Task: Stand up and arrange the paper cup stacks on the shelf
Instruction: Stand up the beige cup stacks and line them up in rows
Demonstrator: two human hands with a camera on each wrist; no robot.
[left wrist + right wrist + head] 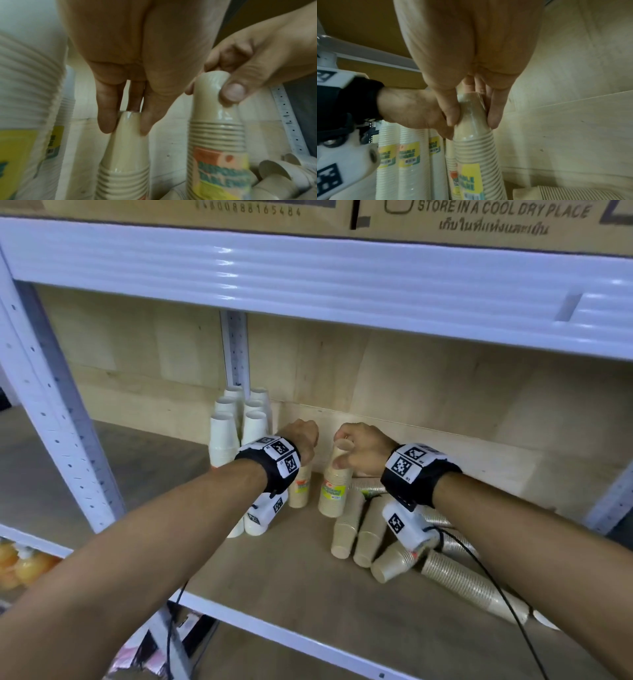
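Hands each pinched one of two upright brown stacks mid-shelf: left hand (301,436) on the left stack (300,487), right hand (363,448) on the right stack (335,491). Six white stacks (224,440) stood far left; about five brown stacks (373,529) lay toppled at right, beneath the right wrist.

Both forearms are bare, with no sleeves in view; each wrist wears a broad black fabric band, the left wrist band (270,465) and the right wrist band (416,474), each topped with a white plate carrying square black-and-white coded markers. Under each wrist hangs a white moulded camera housing, the left housing (265,513) and the right housing (407,525), each bearing another coded marker on its side; a thin black cable (493,580) trails from the right housing, and in the right wrist view the left housing shows a round dark lens opening.
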